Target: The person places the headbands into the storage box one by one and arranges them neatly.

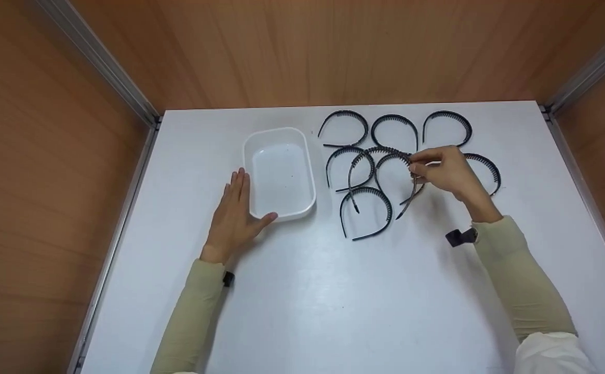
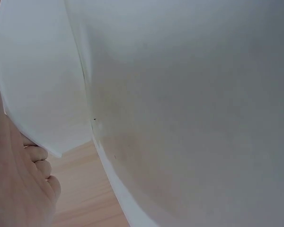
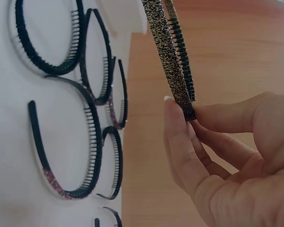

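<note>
My right hand (image 1: pixel 445 169) pinches a glittery gold-and-black headband (image 3: pixel 169 56) between thumb and fingers, with comb teeth along its inner side. In the head view the held headband overlaps other headbands lying on the table. My left hand (image 1: pixel 232 221) rests at the near left side of a white plastic tub (image 1: pixel 311 179), its fingers straight along the side and the thumb at the near edge. Part of this hand and the tub's white wall (image 2: pixel 42 80) show in the left wrist view. Nothing lies inside the tub.
Several black toothed headbands lie on the white table (image 1: pixel 302 296) right of the tub, among them a front one (image 1: pixel 389 210) and a far right one (image 1: pixel 469 127). One headband (image 3: pixel 97 142) has a pinkish glitter patch. Wooden panels (image 1: pixel 302 52) border the table.
</note>
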Tool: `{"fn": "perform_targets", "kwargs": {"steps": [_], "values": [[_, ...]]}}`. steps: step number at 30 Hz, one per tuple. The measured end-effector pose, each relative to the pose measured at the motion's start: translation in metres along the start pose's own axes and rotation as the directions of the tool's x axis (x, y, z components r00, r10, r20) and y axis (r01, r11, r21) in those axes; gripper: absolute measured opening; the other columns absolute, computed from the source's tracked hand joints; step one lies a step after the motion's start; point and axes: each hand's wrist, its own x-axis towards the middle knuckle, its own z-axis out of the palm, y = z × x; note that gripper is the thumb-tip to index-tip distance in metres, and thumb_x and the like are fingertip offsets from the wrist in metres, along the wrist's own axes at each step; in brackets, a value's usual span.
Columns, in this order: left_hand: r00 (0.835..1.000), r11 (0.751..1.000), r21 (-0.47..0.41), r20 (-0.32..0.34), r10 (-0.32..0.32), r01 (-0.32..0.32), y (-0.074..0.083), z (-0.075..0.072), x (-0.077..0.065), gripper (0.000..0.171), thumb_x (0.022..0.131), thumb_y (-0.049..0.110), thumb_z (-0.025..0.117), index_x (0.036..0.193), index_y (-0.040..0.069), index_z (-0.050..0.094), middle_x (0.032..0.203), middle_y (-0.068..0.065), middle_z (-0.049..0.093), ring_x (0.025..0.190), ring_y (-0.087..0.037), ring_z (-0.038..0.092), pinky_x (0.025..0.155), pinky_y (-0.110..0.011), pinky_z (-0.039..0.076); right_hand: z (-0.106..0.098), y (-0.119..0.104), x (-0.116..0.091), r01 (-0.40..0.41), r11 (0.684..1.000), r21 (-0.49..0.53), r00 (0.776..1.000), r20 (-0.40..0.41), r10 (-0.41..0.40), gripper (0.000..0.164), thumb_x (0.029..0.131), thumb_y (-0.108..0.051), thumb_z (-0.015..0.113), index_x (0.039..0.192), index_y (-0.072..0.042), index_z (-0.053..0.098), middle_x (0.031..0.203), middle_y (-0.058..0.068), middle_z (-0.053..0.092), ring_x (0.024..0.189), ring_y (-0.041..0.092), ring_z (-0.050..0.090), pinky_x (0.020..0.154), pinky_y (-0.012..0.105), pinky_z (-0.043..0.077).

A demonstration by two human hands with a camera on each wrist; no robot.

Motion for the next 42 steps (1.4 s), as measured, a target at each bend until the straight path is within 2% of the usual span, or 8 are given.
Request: {"fn": "perform_targets", "kwargs": {"steps": [9,17,21,24,29,36,42], "values": [[1.000,1.000,0.013,-0.017,0.019,-0.019,-0.001,0.002,0.000,0.123,0.093,0.080,0.060,0.169,-0.003,0.011,0.179,-0.020,0.009,0.168,-0.033,0.008,0.137,-0.047,0.014,0.011,-0.019,0.014,0.006,0.999,0.041,1.000,0.013,-0.007,0.030,0.102,-0.006,0.071,0.129,0.009,0.072,0.109,0.014,0.074,0.081,0.013,0.079,0.080,0.029,0.067],[1.000,1.000,0.025,-0.023,0.009,-0.008,-0.001,0.003,0.000,0.123,0.093,0.081,0.059,0.170,-0.002,0.010,0.179,-0.019,0.009,0.168,-0.033,0.008,0.136,-0.048,0.015,0.022,-0.035,0.027,0.038,0.998,0.051,0.998,0.038,-0.040,0.030,0.103,-0.004,0.069,0.130,0.009,0.071,0.109,0.014,0.069,0.087,0.020,0.080,0.081,0.028,0.066],[1.000,1.000,0.020,-0.011,0.003,-0.003,0.000,0.002,-0.001,0.124,0.092,0.082,0.058,0.170,-0.002,0.009,0.180,-0.018,0.008,0.168,-0.032,0.007,0.137,-0.047,0.013,0.028,-0.043,0.033,0.049,0.998,0.028,0.997,0.050,-0.050,0.030,0.103,-0.006,0.069,0.131,0.006,0.072,0.110,0.014,0.069,0.087,0.022,0.081,0.082,0.030,0.067],[1.000,1.000,0.015,-0.007,0.005,-0.005,0.000,0.001,0.000,0.124,0.092,0.082,0.058,0.170,-0.002,0.010,0.180,-0.018,0.008,0.168,-0.032,0.007,0.137,-0.047,0.013,0.034,-0.049,0.038,0.043,0.999,0.006,0.998,0.052,-0.043,0.030,0.104,-0.008,0.069,0.131,0.003,0.073,0.111,0.014,0.069,0.084,0.018,0.080,0.084,0.031,0.067],[1.000,0.999,0.037,-0.007,0.007,-0.007,0.001,-0.001,0.001,0.123,0.093,0.081,0.058,0.170,-0.003,0.011,0.179,-0.018,0.009,0.168,-0.032,0.008,0.137,-0.047,0.014,0.047,-0.061,0.048,0.049,0.999,0.017,0.997,0.054,-0.050,0.029,0.103,-0.007,0.069,0.130,0.003,0.073,0.114,0.015,0.068,0.081,0.016,0.079,0.082,0.031,0.067],[1.000,0.999,0.042,0.002,0.004,-0.004,0.002,-0.002,0.002,0.122,0.093,0.081,0.058,0.170,-0.002,0.012,0.180,-0.018,0.009,0.168,-0.033,0.008,0.136,-0.048,0.014,0.066,-0.074,0.062,0.088,0.996,0.023,0.993,0.075,-0.089,0.028,0.102,-0.005,0.070,0.128,0.006,0.073,0.106,0.014,0.070,0.076,0.012,0.076,0.076,0.027,0.066],[1.000,0.999,0.053,0.013,-0.002,0.001,0.003,-0.003,0.001,0.125,0.092,0.084,0.056,0.170,-0.003,0.011,0.179,-0.019,0.009,0.168,-0.032,0.007,0.137,-0.048,0.014,0.084,-0.081,0.075,0.116,0.993,0.023,0.987,0.108,-0.118,0.027,0.103,-0.004,0.068,0.127,0.006,0.074,0.110,0.016,0.070,0.082,0.018,0.078,0.077,0.026,0.066]]}}
